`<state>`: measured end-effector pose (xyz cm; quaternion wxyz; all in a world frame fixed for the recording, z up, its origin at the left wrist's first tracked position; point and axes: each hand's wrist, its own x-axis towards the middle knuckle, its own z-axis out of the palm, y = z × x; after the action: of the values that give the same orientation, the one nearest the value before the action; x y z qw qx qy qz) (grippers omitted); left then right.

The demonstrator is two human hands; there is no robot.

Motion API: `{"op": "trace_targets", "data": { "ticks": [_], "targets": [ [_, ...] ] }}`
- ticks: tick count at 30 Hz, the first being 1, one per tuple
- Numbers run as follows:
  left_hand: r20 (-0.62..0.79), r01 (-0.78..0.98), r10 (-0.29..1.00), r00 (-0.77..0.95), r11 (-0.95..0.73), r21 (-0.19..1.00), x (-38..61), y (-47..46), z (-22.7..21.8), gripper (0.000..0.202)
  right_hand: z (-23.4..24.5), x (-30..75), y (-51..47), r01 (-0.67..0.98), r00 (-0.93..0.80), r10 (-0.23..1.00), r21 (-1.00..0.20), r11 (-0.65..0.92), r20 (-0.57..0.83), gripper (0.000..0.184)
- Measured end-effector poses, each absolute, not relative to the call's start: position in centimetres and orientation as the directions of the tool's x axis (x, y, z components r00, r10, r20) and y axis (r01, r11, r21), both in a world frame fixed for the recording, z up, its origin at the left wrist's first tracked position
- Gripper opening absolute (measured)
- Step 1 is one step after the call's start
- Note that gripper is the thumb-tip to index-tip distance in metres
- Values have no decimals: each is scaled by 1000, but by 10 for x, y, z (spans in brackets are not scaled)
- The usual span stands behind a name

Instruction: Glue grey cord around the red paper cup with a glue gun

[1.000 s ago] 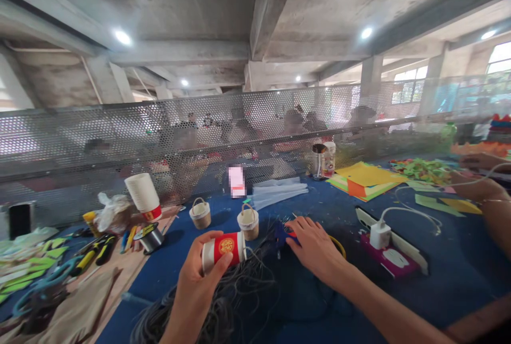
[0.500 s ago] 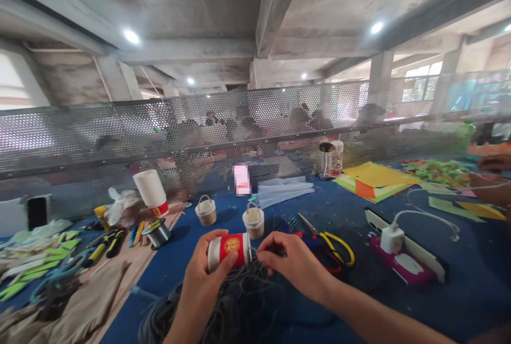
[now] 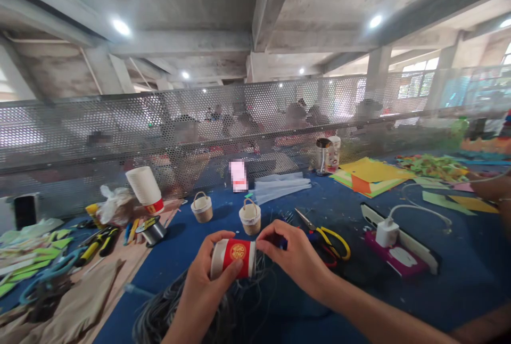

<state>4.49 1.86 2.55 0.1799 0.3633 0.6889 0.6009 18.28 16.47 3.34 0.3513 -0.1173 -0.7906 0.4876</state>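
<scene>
My left hand is wrapped round a paper cup, white with a red band and a gold emblem. The cup lies on its side, its rim toward the right. My right hand is closed in a pinch at that rim, thumb and forefinger together; whatever is between them is too small to make out. Below both hands lies a loose bundle of grey cord. Just beyond stand two small buckets with looped handles, a left bucket and a right bucket.
Yellow-handled scissors lie right of my hands, near a phone with a white charger. At left are stacked paper cups, a wire spool and pliers. A perforated metal screen bounds the back; another person's arm shows far right.
The cup has turned slightly, bringing its emblem more toward me. My right hand has come closer, its fingertips now at the rim's upper edge. The whole view has shifted slightly.
</scene>
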Motion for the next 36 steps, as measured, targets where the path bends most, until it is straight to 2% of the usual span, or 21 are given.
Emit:
{"op": "trace_targets", "data": {
  "ticks": [10,20,36],
  "targets": [
    [229,302,655,-720,-1,953,60,20,29,53,34,182,167,-127,-734,554,-882,455,392,4],
    [196,262,675,-712,-4,965,60,18,30,54,31,182,171,-106,-770,549,-914,392,325,7],
    [224,269,701,-677,-48,962,59,15,32,54,32,183,174,-128,-796,517,-921,367,316,9]
  ]
}}
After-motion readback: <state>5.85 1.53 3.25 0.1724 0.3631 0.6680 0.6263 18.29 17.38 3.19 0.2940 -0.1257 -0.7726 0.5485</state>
